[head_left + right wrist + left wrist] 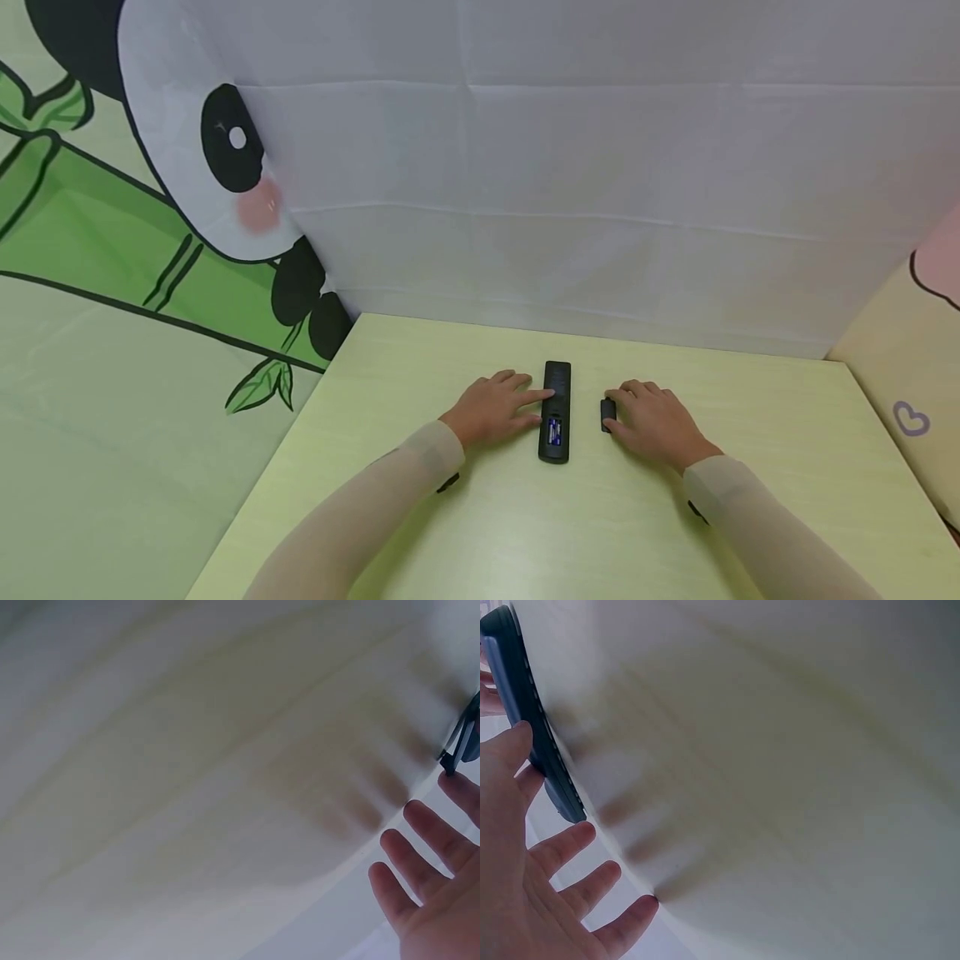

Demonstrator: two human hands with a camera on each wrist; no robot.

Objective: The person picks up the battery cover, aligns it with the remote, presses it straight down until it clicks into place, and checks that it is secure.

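Note:
A black remote control [555,383] lies on the table with its battery compartment uncovered, and blue batteries [554,432] show inside. My left hand [495,410] is at its left side with fingers spread; the index finger rests on the remote's back and the thumb touches its side. In the left wrist view the remote [525,697] stands beyond the thumb. To the right, my right hand [660,423] pinches a small black battery cover [608,415] by its ends between thumb and index finger. Only part of the cover [466,739] shows in the right wrist view.
Both hands are over a pale yellow table [600,533]. A white cloth [562,167] hangs behind its back edge. A panda-printed sheet [172,167] hangs at the left, and a cream printed sheet [907,367] borders the right side.

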